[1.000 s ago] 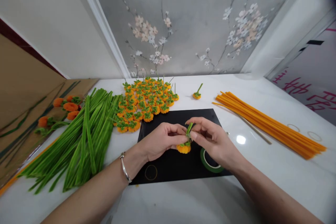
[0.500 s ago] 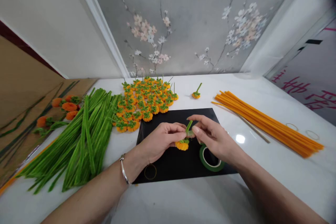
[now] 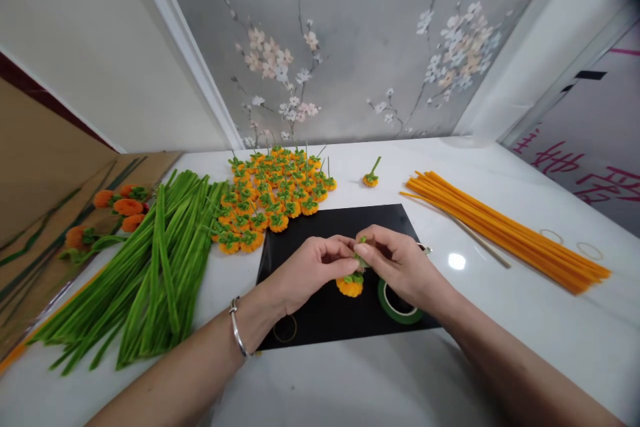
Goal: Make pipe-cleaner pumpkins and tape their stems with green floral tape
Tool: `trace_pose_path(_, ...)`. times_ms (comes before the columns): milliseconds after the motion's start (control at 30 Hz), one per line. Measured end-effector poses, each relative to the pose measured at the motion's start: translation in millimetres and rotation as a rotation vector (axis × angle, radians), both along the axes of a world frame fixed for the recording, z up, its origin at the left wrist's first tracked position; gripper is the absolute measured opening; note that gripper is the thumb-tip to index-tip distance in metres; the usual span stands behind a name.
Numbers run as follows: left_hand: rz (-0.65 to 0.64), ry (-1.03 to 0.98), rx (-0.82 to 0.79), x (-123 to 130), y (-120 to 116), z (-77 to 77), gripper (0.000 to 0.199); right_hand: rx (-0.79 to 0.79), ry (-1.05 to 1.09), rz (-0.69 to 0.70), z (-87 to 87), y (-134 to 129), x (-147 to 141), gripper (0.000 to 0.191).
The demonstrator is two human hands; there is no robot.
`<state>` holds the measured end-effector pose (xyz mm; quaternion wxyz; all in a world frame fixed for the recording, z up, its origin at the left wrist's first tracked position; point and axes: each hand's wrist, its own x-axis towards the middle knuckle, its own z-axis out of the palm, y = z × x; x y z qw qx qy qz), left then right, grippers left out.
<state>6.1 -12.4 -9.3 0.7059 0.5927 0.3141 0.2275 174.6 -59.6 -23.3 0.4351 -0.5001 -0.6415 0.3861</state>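
Note:
Between my hands, above a black mat [image 3: 325, 317], is a pipe-cleaner flower [image 3: 350, 285] with an orange head hanging down and a green stem on top. My left hand [image 3: 320, 263] pinches it near the green base. My right hand [image 3: 393, 255] is closed on the green stem, thumb against forefinger, its tip partly hidden by the fingers. Just below my right hand a roll of green tape [image 3: 395, 310] lies on the mat, partly covered by the hand.
Many similar orange flowers [image 3: 275, 190] stand head-down behind the mat, with a single one [image 3: 371, 180] apart. Green pipe cleaners [image 3: 165, 267] lie at left beside orange blooms [image 3: 129, 207]. Orange pipe cleaners [image 3: 505, 230] and a thin stick [image 3: 483, 242] lie at right.
My right fingers have closed in on the stem, which showed freely above them before. The flower head has tipped slightly and sits a little lower. The view has shifted slightly.

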Motion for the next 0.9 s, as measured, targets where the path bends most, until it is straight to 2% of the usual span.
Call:
trace_pose_path(200,-0.007,0.114,0.146,-4,2,0.8,0.017,-0.173,0.114,0.122,4.6,0,3,0.013)
trace_pose_path(333,-0.031,0.072,0.105,-5,1,2.4,0.017,-0.227,0.157,0.183,10.3,0,4,0.009)
trace_pose_path(500,-0.077,0.020,0.065,-5,0,4.6,0.015,-0.270,0.187,0.199,13.5,-3,5,0.015)
trace_pose_path(567,-0.113,0.075,0.122,-6,0,5.2,0.015,-0.246,0.102,0.209,13.3,-4,6,0.013)
trace_pose_path(700,-0.186,0.243,0.250,-9,2,7.6,0.007,-0.095,-0.139,0.163,12.6,-5,5,0.015)
trace_pose_path(900,-0.294,0.203,0.230,-15,9,12.4,0.014,-0.011,-0.156,0.192,14.1,-5,7,0.017)
